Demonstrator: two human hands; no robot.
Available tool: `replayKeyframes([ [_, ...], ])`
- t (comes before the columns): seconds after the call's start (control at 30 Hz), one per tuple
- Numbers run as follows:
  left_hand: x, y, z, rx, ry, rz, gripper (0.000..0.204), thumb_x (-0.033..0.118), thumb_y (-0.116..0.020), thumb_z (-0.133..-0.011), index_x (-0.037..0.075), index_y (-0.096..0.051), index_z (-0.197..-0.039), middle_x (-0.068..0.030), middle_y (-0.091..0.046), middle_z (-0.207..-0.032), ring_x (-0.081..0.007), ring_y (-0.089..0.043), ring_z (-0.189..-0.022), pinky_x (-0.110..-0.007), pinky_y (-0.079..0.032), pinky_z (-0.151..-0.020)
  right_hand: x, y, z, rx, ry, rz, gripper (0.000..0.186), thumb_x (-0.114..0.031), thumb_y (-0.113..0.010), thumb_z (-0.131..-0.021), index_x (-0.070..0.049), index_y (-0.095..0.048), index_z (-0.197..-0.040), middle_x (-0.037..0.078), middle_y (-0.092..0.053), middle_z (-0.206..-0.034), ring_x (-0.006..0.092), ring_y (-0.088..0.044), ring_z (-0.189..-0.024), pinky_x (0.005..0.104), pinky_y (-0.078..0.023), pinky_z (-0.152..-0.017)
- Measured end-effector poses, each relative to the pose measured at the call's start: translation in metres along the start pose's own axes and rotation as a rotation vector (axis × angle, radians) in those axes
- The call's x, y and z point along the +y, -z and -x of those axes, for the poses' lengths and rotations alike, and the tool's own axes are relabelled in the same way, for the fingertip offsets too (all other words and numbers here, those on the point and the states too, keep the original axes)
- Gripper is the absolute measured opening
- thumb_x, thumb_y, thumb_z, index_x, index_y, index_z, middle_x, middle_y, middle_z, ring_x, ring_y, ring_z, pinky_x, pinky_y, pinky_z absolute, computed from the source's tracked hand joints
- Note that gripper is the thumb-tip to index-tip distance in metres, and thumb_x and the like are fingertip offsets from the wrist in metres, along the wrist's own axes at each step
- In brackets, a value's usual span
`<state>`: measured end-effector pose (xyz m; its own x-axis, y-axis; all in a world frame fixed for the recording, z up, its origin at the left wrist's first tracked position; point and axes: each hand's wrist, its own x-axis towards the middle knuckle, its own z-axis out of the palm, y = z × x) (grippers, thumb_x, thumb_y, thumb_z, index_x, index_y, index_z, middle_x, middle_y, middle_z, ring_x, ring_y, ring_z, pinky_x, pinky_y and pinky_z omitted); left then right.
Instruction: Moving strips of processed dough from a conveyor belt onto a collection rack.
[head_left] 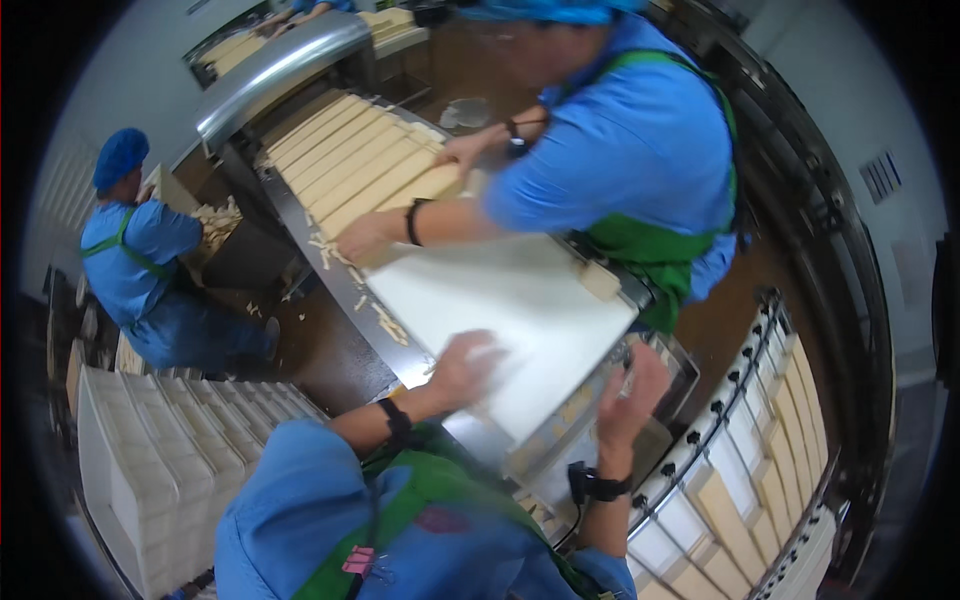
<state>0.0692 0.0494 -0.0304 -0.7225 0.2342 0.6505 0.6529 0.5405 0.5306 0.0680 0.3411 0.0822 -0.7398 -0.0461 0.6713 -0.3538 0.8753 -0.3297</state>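
Note:
My left hand [466,372] hovers over or touches the near left part of a white conveyor belt [510,300]; motion smears its fingers. Beside the belt's near right edge, my right hand [634,388] is raised, thumb and fingers apart, and I see nothing held in it. Farther up the belt lie several long pale yellow strips [345,160], side by side, that look like dough. Across from me, a co-worker's two hands [372,236] grip the ends of the nearest strip [425,188]. A short pale piece [599,281] rests at the belt's right edge.
Scraps [385,322] lie along the metal side rail. A curved metal hood [285,75] spans the far end. Stacked white crates [170,470] stand at left, near another person by a scrap bin [235,240]. At right, a second line with knobbed rods [715,410] carries pale strips.

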Motion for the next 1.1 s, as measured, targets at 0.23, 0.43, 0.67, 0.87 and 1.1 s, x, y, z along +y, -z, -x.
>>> replayKeyframes([
  [0.23, -0.171, 0.140, 0.029, 0.441, 0.790, -0.351, 0.048, 0.013, -0.065, -0.097, 0.000, -0.051, -0.142, -0.0247, -0.045, -0.135, -0.0435, -0.046, -0.132, -0.049, -0.036, -0.116, -0.172, -0.179, -0.099, -0.364, 0.285, -0.612, 0.052, -0.004, -0.071, -0.088, 0.002, -0.059, -0.138, 0.020, -0.063, -0.135, 0.0419, -0.056, -0.124, 0.0497, -0.044, -0.110],
  [0.43, -0.300, 0.175, 0.023, 0.287, 0.918, -0.483, 0.071, 0.026, -0.079, -0.088, 0.003, -0.048, -0.148, -0.0272, -0.038, -0.143, -0.0468, -0.044, -0.134, -0.050, -0.038, -0.115, -0.208, -0.384, -0.162, -0.547, 0.163, -0.590, 0.057, -0.011, -0.071, -0.092, 0.009, -0.052, -0.141, 0.029, -0.058, -0.136, 0.0476, -0.052, -0.127, 0.0508, -0.043, -0.112],
  [0.67, -0.341, 0.168, -0.025, 0.088, 0.961, -0.441, 0.081, 0.021, -0.087, -0.078, 0.005, -0.049, -0.148, -0.0281, -0.040, -0.143, -0.0500, -0.055, -0.124, -0.053, -0.051, -0.103, -0.140, -0.548, -0.223, -0.672, 0.017, -0.133, 0.071, -0.022, -0.075, -0.087, 0.009, -0.050, -0.145, 0.029, -0.050, -0.147, 0.0452, -0.046, -0.136, 0.0500, -0.040, -0.116],
  [0.87, -0.334, 0.172, -0.034, 0.043, 1.089, -0.477, 0.078, 0.020, -0.087, -0.077, 0.007, -0.052, -0.145, -0.0245, -0.044, -0.139, -0.0449, -0.057, -0.125, -0.050, -0.054, -0.099, -0.151, -0.584, -0.248, -0.769, -0.094, 0.018, 0.068, -0.033, -0.075, -0.088, 0.005, -0.056, -0.140, 0.023, -0.051, -0.141, 0.0407, -0.043, -0.138, 0.0517, -0.037, -0.116],
  [1.1, -0.335, 0.165, -0.040, 0.051, 1.038, -0.511, 0.083, 0.022, -0.090, -0.073, 0.009, -0.050, -0.144, -0.0234, -0.045, -0.138, -0.0441, -0.058, -0.119, -0.051, -0.051, -0.099, -0.138, -0.604, -0.251, -0.740, -0.154, 0.054, 0.056, -0.037, -0.078, -0.086, 0.003, -0.066, -0.124, 0.024, -0.061, -0.132, 0.0406, -0.053, -0.130, 0.0538, -0.044, -0.109],
])
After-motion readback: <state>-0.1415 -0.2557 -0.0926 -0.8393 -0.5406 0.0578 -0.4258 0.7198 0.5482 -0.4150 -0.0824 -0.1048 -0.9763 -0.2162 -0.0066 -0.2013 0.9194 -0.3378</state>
